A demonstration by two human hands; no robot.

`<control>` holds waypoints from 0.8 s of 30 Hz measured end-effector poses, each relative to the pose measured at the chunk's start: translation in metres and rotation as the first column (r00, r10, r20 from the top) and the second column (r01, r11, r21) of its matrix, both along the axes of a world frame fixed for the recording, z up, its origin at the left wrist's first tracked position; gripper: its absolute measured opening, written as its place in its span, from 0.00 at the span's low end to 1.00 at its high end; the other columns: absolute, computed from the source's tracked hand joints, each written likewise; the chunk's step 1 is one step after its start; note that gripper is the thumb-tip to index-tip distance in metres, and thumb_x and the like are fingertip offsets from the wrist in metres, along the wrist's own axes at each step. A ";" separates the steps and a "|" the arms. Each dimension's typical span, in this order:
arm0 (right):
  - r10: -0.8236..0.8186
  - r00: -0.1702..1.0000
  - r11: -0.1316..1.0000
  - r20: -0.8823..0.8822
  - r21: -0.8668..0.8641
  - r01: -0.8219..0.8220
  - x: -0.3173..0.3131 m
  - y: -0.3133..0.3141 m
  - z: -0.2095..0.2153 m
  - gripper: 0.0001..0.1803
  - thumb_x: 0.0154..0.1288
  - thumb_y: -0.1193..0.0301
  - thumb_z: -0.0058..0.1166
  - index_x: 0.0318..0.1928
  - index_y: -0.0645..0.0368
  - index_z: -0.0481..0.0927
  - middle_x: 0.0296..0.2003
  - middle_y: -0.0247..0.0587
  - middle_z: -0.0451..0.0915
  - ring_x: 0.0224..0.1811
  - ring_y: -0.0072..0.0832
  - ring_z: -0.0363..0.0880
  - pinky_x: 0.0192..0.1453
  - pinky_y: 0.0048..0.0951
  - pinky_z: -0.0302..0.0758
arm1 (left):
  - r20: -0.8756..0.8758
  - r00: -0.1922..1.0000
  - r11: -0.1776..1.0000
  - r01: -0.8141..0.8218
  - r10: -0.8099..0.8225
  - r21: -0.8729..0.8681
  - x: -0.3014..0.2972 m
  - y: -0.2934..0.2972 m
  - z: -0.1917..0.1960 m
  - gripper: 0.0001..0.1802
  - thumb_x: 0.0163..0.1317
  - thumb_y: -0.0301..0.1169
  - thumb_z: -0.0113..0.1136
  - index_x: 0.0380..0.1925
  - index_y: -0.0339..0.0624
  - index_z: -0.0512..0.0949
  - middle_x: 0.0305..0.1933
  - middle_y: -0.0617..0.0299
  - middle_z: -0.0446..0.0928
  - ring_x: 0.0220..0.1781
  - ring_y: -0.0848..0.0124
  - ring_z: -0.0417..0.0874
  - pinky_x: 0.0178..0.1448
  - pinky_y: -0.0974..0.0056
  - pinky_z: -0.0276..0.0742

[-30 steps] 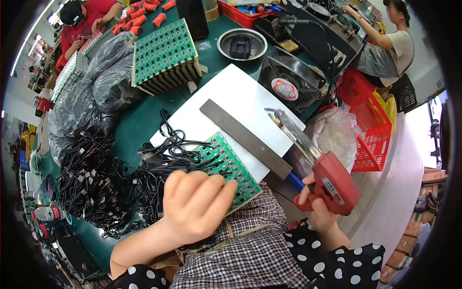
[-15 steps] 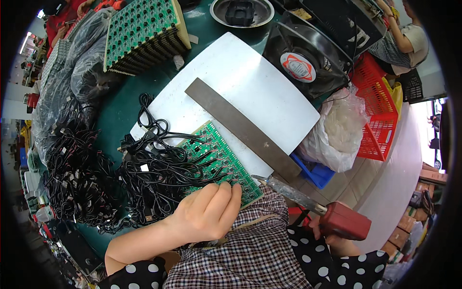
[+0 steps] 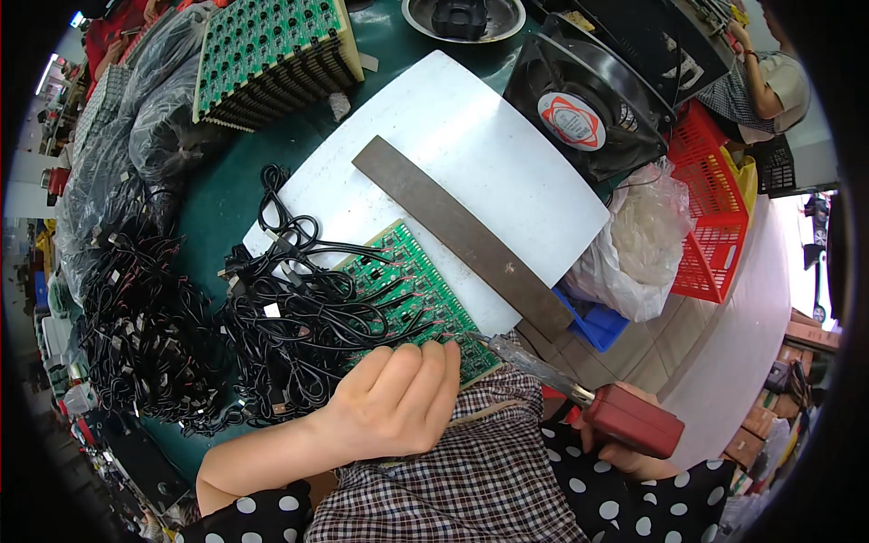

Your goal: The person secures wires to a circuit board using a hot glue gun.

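A green circuit board panel lies at a slant near me, with rows of thin wires from black cables ending on it. My left hand is closed over the panel's near part, fingertips pinched at a cable end that they mostly hide. In my right hand is a soldering iron with a dark red handle, gripped from below. Its grey wrapped shaft points left, and the tip is at the panel just right of my left fingertips. Whether the tip touches a joint is too small to tell.
A flat metal bar lies across the white board beside the panel. Stacked green panels stand far left, a black fan far right. Bundled cables lie left; a plastic bag and red crate are right.
The soldering iron has moved left and slightly up, bringing its tip from the panel's right edge to beside my left fingertips. My left hand stays nearly in place. The view has shifted slightly.
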State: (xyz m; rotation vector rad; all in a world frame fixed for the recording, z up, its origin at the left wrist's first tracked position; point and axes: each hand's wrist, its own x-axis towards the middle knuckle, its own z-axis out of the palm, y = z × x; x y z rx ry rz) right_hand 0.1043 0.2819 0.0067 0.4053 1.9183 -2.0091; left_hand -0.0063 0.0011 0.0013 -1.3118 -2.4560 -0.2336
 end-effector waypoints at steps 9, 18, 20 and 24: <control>0.084 0.996 0.994 -0.020 0.069 -0.083 -0.001 0.002 -0.003 0.30 0.44 0.49 0.71 0.33 0.64 0.77 0.26 0.35 0.76 0.24 0.20 0.75 0.27 0.20 0.67 | 0.019 1.000 0.999 -0.021 0.020 0.046 0.002 -0.001 -0.005 0.17 0.37 0.25 0.56 0.31 0.30 0.81 0.30 0.57 0.75 0.27 0.69 0.74 0.28 0.71 0.73; 0.276 0.900 0.949 -0.339 0.247 -0.197 0.000 0.011 -0.023 0.37 0.51 0.57 0.68 0.52 0.73 0.71 0.24 0.35 0.82 0.24 0.24 0.83 0.30 0.20 0.77 | 0.018 1.000 1.000 -0.014 0.013 0.017 0.002 0.000 -0.007 0.17 0.38 0.25 0.56 0.32 0.28 0.80 0.30 0.56 0.75 0.27 0.68 0.75 0.28 0.71 0.73; 0.323 0.868 0.935 -0.376 0.266 -0.233 -0.005 0.011 -0.021 0.36 0.51 0.58 0.68 0.53 0.73 0.71 0.24 0.35 0.82 0.24 0.24 0.83 0.31 0.20 0.77 | 0.035 0.999 0.999 -0.027 0.026 0.030 0.002 0.000 -0.006 0.17 0.38 0.24 0.56 0.32 0.28 0.80 0.30 0.56 0.75 0.27 0.68 0.75 0.28 0.71 0.73; 0.371 0.822 0.917 -0.432 0.311 -0.251 -0.009 0.011 -0.021 0.36 0.51 0.59 0.68 0.53 0.73 0.71 0.24 0.35 0.82 0.24 0.24 0.83 0.31 0.20 0.77 | 0.050 0.998 0.999 -0.040 0.038 0.036 0.003 0.000 -0.006 0.17 0.38 0.24 0.56 0.32 0.28 0.80 0.30 0.55 0.75 0.27 0.68 0.75 0.28 0.71 0.73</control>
